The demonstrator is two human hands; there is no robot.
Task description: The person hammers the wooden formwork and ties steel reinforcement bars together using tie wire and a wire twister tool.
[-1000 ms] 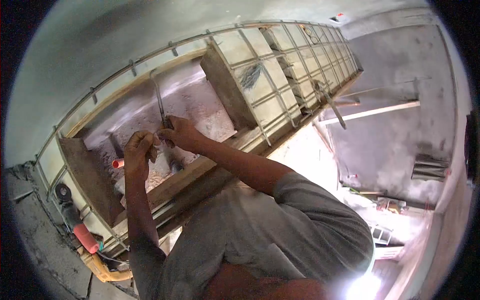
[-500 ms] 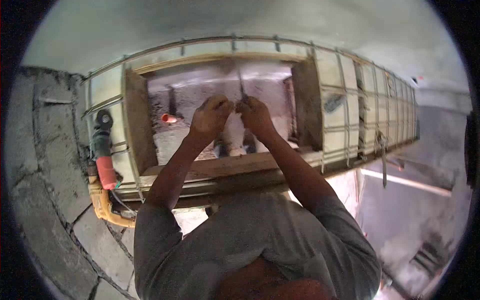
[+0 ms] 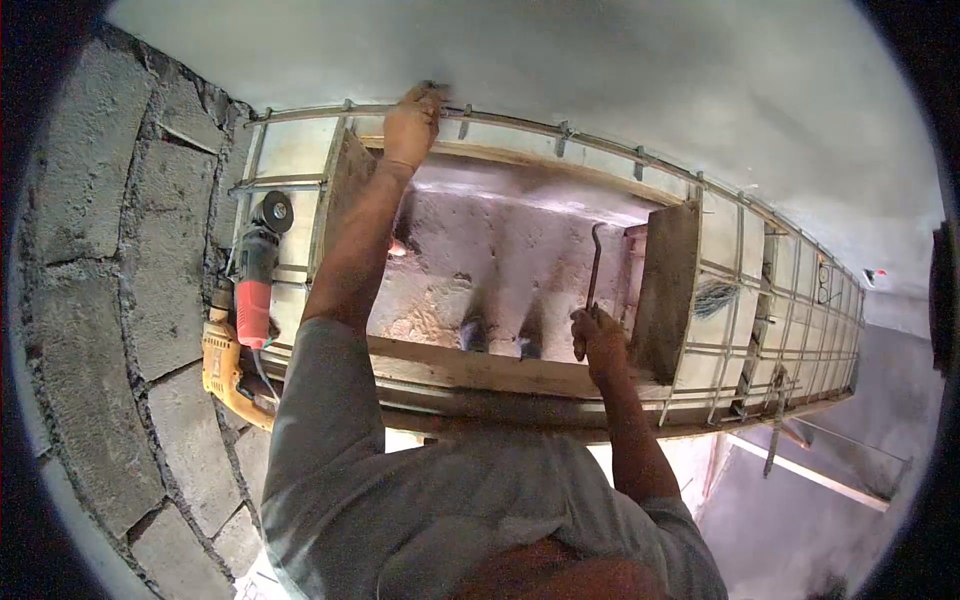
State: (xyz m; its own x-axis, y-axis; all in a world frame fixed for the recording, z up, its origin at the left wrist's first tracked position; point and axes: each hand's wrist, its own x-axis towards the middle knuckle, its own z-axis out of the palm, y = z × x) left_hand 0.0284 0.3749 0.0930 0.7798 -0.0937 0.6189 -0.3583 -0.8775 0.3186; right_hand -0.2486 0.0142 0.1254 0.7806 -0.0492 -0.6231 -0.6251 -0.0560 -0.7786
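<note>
Right grip (image 3: 600, 343) around hooked rod (image 3: 596, 265), left (image 3: 412, 126) near rebar (image 3: 563, 134)

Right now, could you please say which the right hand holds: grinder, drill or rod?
The rod in the right hand, hooked at its upper end; grinder and drill lie at the picture's left, untouched.

My work area was an indoor building site, identified by the bare block wall (image 3: 170, 250), steel bars (image 3: 640, 155) gridded over pale panels (image 3: 720, 232), rough timber boards (image 3: 672, 290), angle grinder (image 3: 253, 312) and yellow power drill (image 3: 220, 360).
</note>
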